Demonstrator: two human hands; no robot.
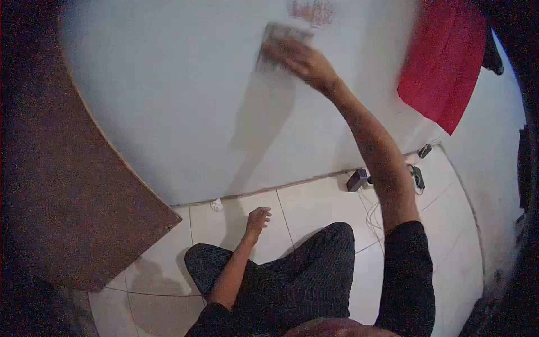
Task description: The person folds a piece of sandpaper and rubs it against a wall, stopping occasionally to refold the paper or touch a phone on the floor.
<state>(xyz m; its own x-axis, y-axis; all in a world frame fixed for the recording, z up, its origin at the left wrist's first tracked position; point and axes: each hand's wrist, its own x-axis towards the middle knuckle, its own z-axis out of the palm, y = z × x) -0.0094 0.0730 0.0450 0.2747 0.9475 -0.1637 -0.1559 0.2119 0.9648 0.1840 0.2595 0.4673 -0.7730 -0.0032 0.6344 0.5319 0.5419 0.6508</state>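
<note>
L hand [257,223] fingers: loosely bent, a bit apart, nothing seen in them; hand up over floor [314,205], btwn the knees.
R hand [306,62] fingers: laid over grey thing, blurred; grip or just press, can't tell.
Brown board [95,185]: far L, flat-looking, corner pointing to foot of wall [140,112].
White lump [216,204]: on floor, L of ctr, by wall foot; too small to ID.
Dark trousers [314,269]: near, ctr; person seated on tiles, knees apart.
Grey thing [283,30]: far, ctr, up at wall under R hand; patterned, edges smeared.
Red/white patch [320,14]: far, just beyond grey thing, R of it; details blurred.
Dark box [356,180]: floor, R of ctr, nr wall foot.
Cables [371,219]: pale, loose on floor, nr side of box.
Red cloth [443,67]: far R, hanging at wall.
</note>
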